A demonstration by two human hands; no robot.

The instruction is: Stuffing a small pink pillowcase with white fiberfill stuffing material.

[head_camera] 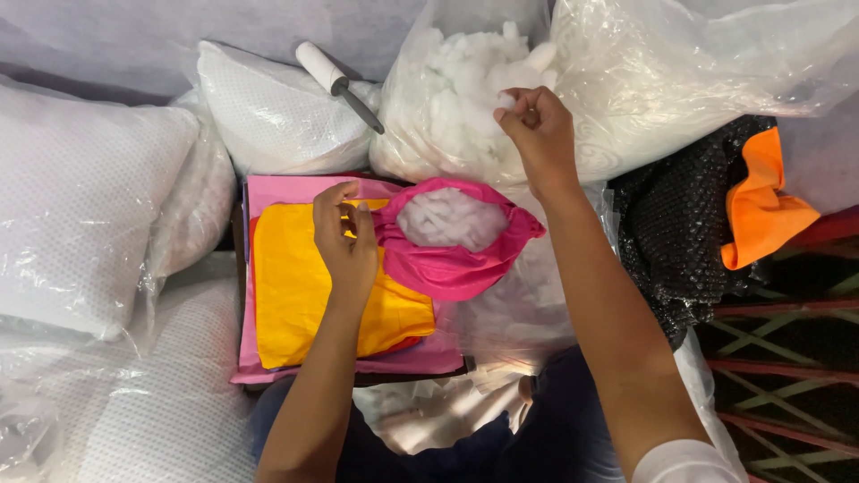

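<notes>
Head view: left hand (347,234) pinches pink cover (456,264); right hand (537,130) grips white stuffing (465,72).

Your left hand (347,240) holds the left rim of the open cushion cover (456,259), which has stuffing (450,217) inside it. Left of the cover, a stack of folded cloths (295,295) lies under that hand. Behind the cover stands a plastic bag of filling (447,98), and your right hand (537,130) pinches a tuft at its mouth. A lint roller (335,82) rests on a pillow (268,112) behind the stack. More pillows (80,197) lie at your left.
</notes>
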